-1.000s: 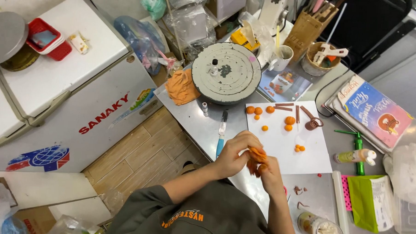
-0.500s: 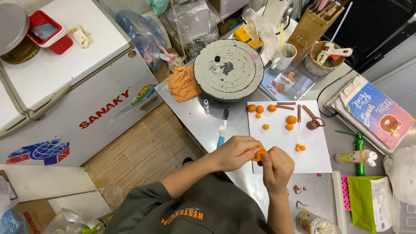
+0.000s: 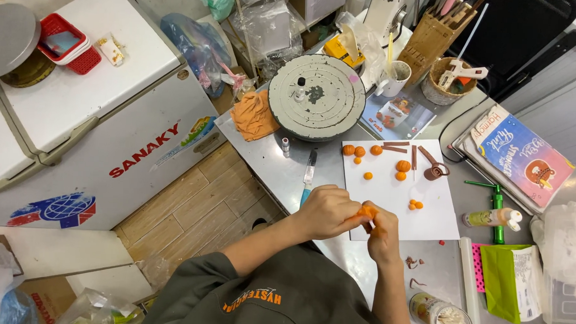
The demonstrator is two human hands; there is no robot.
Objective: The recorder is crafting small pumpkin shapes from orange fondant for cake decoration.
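Orange lump of soft modelling clay (image 3: 366,212) sits pinched between both hands at the near edge of the white rectangular work sheet (image 3: 395,204) on the grey surface (image 3: 269,161). Left hand (image 3: 325,212) fingers close narrowly on it from the left; right hand (image 3: 383,234) fingers grip it from below right. Both hands are equally near. Long axis cannot be told.

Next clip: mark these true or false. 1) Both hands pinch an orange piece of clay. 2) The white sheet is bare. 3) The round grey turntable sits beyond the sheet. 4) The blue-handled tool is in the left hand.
1) True: the left hand and right hand meet on the orange clay piece.
2) False: the white sheet carries small orange balls and brown strips.
3) True: the grey turntable stands behind it.
4) False: the blue-handled tool lies on the table.
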